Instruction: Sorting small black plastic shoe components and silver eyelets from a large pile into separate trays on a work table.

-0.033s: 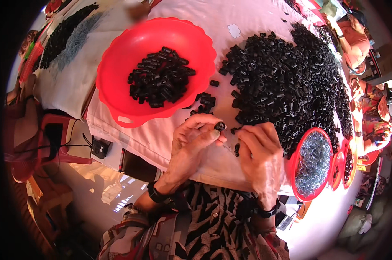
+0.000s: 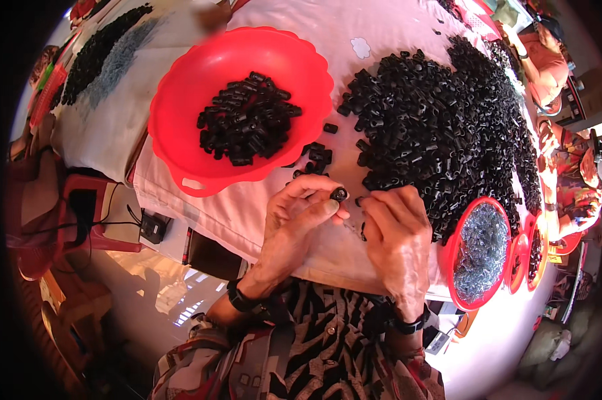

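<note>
My left hand (image 2: pixel 299 212) is closed in a pinch on a small black cylindrical plastic piece (image 2: pixel 339 194), whose round hollow end faces up. To its right, my right hand (image 2: pixel 399 233) is closed too. Its thumb and fingertips hold a small dark piece (image 2: pixel 359 201), mostly hidden and too small to name. The two hands are a short gap apart, over the near edge of the cloth-covered table. A few loose black pieces (image 2: pixel 318 157) lie just beyond my left hand. A large heap of black plastic pieces (image 2: pixel 434 127) spreads beyond my right hand.
A red scalloped basin (image 2: pixel 187 77) with black pieces in it stands at the far left. Near the right edge is a red basket (image 2: pixel 452 267) of clear bluish small parts. Other people (image 2: pixel 547 63) sit along the right side. A red chair (image 2: pixel 81 213) stands at the left.
</note>
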Tool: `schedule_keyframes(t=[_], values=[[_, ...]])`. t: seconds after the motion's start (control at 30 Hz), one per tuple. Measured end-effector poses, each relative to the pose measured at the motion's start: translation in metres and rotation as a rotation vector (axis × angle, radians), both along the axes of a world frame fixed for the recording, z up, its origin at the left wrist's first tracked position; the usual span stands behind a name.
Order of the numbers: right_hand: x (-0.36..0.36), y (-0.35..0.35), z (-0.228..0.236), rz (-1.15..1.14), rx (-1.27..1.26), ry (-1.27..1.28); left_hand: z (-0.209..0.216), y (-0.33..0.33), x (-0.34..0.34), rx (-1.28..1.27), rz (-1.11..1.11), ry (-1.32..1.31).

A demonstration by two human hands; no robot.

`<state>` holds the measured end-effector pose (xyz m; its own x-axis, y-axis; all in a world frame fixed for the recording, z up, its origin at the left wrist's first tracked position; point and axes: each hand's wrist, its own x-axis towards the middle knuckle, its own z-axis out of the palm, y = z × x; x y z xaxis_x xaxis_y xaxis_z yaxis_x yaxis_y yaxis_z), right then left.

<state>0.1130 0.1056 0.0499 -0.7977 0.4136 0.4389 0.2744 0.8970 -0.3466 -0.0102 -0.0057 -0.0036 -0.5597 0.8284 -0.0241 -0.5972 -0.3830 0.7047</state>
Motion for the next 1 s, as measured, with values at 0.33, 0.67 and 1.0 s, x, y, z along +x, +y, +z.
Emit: schedule_keyframes(t=[0.33, 0.67, 1.0], values=[[-0.014, 0.001, -0.008, -0.045, 0.119, -0.160, -0.001, 0.002, -0.002, 0.064, -0.022, -0.001], [0.005, -0.009, -0.018, -0.046, -0.375, 0.394, 0.004, 0.001, 0.002, -0.044, -0.084, 0.054], [0.028, -0.021, -0.015, -0.119, -1.136, 0.719, 0.014, 0.008, 0.019, -0.070, -0.185, 0.131]])
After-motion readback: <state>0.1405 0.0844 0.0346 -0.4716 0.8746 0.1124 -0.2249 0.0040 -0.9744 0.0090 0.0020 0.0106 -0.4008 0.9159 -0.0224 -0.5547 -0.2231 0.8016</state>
